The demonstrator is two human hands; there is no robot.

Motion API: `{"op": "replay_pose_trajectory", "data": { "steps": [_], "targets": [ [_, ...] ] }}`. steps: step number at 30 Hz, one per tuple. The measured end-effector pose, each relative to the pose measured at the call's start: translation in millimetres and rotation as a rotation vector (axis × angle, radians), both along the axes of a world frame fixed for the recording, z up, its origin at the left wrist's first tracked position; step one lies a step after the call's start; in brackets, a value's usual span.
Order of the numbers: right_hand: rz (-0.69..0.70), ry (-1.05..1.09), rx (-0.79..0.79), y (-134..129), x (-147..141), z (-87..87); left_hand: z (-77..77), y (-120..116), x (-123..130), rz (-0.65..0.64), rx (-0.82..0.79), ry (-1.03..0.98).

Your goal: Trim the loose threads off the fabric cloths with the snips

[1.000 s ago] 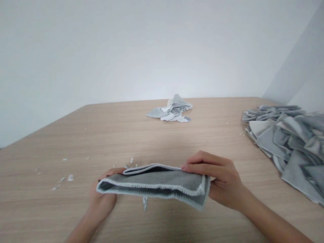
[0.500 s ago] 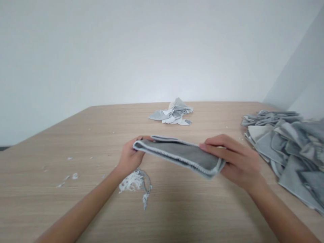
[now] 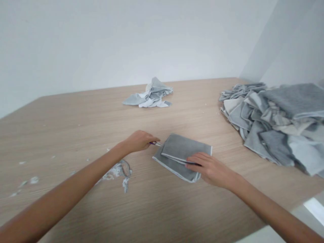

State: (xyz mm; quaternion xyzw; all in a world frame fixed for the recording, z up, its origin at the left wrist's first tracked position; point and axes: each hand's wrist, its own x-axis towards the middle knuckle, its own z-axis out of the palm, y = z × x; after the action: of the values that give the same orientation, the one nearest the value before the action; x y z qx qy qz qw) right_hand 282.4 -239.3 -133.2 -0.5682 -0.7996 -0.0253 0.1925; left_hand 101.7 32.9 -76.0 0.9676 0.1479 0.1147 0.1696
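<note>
- The worktop [image 3: 192, 209] carried everything, the folded cloth [image 3: 186, 146] resting in its near middle.
- A loose pile of grey cloths [image 3: 301, 101] covered the right side; a smaller rumpled heap [image 3: 154, 94] lay near the far edge.
- The folded cloth had just come down from between both hands, so the worktop now seemed to bear its weight. Its long axis ran left to right, slanting, with the right end nearer the person; the pale stitched edges of its layers faced the near side.
- The right hand [image 3: 215, 170] had its fingers together on the cloth's near right part; whether the thumb pinched from below could not be told.
- The left hand [image 3: 138, 140] had left the cloth and was pinching a small tool [image 3: 158, 144], its tip beside the cloth's left edge.
- Tangled threads [image 3: 116, 170] lay near the left forearm, and lint scraps [image 3: 34, 180] farther left.
</note>
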Motion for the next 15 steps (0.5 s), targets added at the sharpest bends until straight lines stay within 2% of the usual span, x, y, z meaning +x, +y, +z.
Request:
{"op": "replay_pose_trajectory", "data": {
  "steps": [3,6,10,13,15],
  "targets": [
    [-0.012,0.124,-0.210,-25,-10,12.8,-7.9,5,-28,-0.081,-0.017,0.092],
    [-0.053,0.309,-0.283,-47,-19,22.0,-10.6,-12,-54,-0.176,-0.004,0.085],
    [-0.297,0.513,-0.110,-54,-33,7.6,-12.8,-66,-71,-0.316,-0.004,-0.016],
    [-0.357,0.506,-0.079,-46,-45,-8.5,-17.3,-102,-68,-0.277,0.001,0.081],
    [-0.364,0.508,-0.094,-40,-50,-15.8,-20.4,-116,-64,-0.256,-0.014,0.132]
  ]
}}
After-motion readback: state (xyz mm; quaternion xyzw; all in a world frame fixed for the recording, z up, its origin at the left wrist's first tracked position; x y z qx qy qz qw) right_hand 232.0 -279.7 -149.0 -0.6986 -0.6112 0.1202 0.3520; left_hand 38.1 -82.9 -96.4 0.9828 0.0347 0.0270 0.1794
